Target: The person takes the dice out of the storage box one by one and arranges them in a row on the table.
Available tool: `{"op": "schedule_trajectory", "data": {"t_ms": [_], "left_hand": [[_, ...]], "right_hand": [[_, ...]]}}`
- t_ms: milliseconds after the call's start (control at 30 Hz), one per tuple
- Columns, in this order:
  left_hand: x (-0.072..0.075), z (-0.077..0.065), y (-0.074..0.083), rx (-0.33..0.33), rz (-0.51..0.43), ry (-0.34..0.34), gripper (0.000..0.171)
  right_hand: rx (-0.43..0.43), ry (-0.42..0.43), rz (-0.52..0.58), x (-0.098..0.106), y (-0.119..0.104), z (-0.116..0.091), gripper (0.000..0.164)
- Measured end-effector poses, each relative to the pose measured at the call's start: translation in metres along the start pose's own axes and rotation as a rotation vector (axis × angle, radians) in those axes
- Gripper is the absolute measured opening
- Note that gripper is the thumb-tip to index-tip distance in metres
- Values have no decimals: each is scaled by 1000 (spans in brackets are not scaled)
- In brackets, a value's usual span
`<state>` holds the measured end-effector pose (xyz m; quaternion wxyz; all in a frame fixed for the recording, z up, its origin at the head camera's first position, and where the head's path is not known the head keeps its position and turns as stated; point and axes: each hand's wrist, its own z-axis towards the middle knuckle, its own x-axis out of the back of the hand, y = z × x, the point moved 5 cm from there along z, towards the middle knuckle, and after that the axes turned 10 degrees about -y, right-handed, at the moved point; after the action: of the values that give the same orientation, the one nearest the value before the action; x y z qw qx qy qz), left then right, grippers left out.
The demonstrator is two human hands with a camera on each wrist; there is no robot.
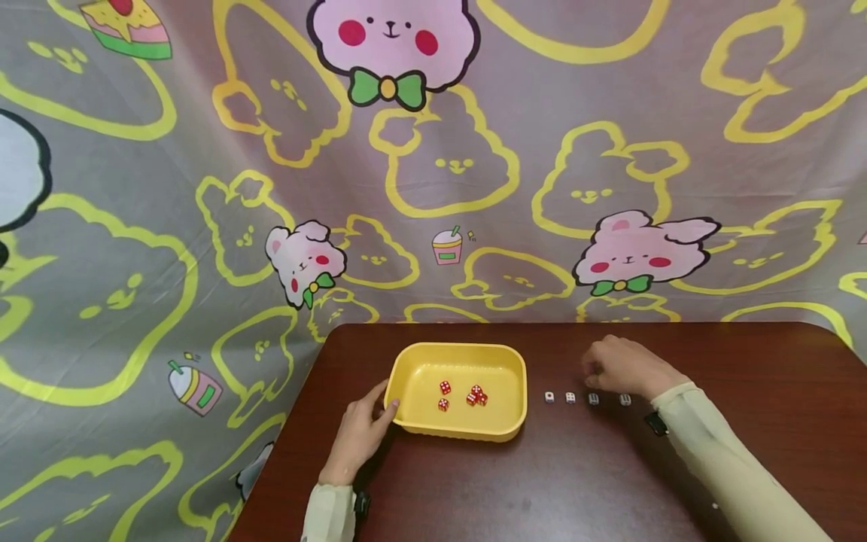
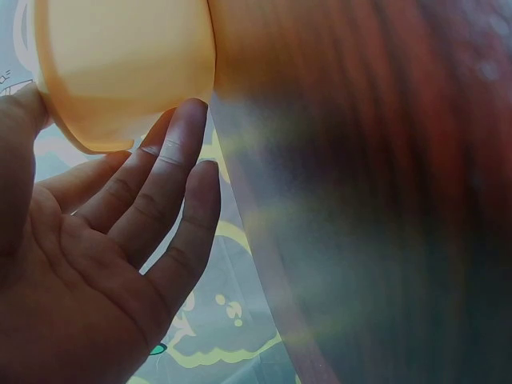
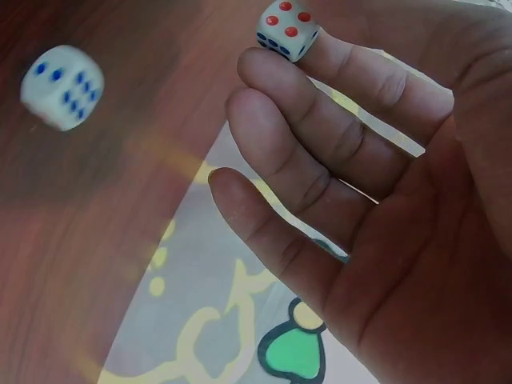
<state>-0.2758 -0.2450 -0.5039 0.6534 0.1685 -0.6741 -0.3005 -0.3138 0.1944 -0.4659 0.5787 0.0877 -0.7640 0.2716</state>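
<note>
A yellow plastic tray (image 1: 457, 431) stands on the table, with several red dice (image 1: 477, 395) lying inside it. My left hand (image 1: 362, 430) grips the tray's left end, thumb at the rim and fingers along the outer wall. To the right of the tray, white dice (image 1: 570, 397) with coloured dots form a row on the table. Just behind that row, my right hand (image 1: 625, 366) pinches one white die (image 3: 288, 30) with red and blue dots at its fingertips; the thumb is mostly hidden. Another white die (image 3: 62, 86) appears blurred on the table in the right wrist view.
The dark reddish-brown table (image 1: 467, 489) reaches back to a patterned cloth (image 1: 515, 181) hung behind it and on the left. A small white speck (image 1: 715, 506) shows near the right forearm.
</note>
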Motion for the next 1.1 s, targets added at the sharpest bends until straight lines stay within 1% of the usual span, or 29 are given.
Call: {"op": "schedule_trajectory", "data": {"t_ms": [233, 333, 567, 867, 1100], "left_hand": [[1, 0, 0, 10, -7, -4, 45], [1, -1, 1, 16, -6, -7, 45], [0, -1, 2, 17, -10, -13, 46], [0, 0, 2, 14, -9, -9, 46], [0, 0, 1, 15, -8, -8, 46]], "right_hand": [[-44, -40, 38, -5, 8, -9, 11], [-49, -36, 45, -5, 11, -13, 11], [-62, -17, 25, -2, 21, -23, 14], [-88, -16, 22, -5, 39, -37, 9], [-106, -20, 14, -7, 50, -45, 11]]}}
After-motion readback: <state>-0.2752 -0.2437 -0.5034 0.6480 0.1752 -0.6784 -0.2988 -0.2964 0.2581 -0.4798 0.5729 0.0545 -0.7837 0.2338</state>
